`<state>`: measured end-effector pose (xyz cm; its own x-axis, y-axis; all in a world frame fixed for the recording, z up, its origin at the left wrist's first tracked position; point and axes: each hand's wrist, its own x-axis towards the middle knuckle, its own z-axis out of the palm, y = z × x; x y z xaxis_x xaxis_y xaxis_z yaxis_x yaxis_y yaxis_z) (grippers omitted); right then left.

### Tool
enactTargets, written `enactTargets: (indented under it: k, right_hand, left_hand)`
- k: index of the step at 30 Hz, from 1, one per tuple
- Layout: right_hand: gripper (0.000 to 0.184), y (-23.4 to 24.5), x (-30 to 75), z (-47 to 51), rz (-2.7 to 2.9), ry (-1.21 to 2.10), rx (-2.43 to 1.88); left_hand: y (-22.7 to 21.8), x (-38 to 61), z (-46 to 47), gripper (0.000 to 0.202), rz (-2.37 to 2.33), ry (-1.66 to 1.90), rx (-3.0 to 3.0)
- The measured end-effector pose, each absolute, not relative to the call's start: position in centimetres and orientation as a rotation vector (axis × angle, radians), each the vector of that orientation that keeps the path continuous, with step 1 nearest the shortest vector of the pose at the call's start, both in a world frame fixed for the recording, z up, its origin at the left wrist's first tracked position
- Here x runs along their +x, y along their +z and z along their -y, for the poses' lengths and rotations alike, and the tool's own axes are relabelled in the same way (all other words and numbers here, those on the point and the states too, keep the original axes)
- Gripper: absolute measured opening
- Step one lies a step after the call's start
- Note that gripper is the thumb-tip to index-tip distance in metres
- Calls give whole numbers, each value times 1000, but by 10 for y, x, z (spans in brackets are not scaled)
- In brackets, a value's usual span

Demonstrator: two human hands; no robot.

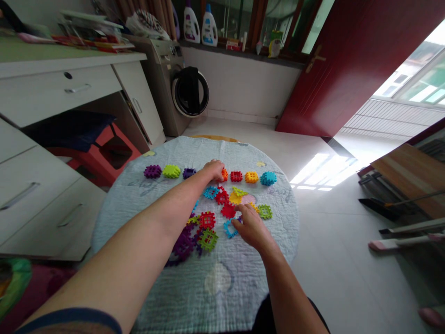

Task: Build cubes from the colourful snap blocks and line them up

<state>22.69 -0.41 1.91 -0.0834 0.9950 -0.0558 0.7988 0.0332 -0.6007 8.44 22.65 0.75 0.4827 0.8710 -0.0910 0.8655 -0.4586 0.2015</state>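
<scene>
A round table under a pale quilted cloth (pixel 222 278) carries colourful waffle-shaped plastic blocks. Along the far side runs a row of built cubes: purple (pixel 152 171), lime (pixel 171 171), violet (pixel 188 173), red (pixel 236 176), orange (pixel 251 176) and teal (pixel 268 178). My left hand (pixel 213 169) reaches into this row, fingers closed on an orange-red cube (pixel 225 174). A loose pile of flat pieces (pixel 222 204) lies mid-table. My right hand (pixel 252 225) rests on the pile's near edge, fingertips pinching a piece I cannot make out, beside a blue square (pixel 229 228).
White drawers and a desk (pixel 52 93) stand at left, with a red stool (pixel 100 155) beneath. A washing machine (pixel 177 88) is behind the table. A dark red door (pixel 347 69) stands open at right. Wooden boards and tools (pixel 406 185) lie on the tiled floor.
</scene>
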Motion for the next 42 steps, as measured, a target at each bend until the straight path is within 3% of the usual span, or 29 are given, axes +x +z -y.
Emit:
enactTargets:
  k: [4,24,36,42]
  right_hand:
    - [23,19,226,4,1938,706,-1823]
    - [25,22,228,4,1942,735,-1831]
    - [25,19,229,4,1935,712,-1821]
    - [28,16,238,-1,1850,734,-1830]
  left_hand:
    - [16,89,-222,39,-1490,-143,2648]
    - [6,88,-228,53,-1472,-185,2555]
    - [3,90,-232,45,-1446,-269,2580]
    - [5,85,-227,86,-1431,-122,2592]
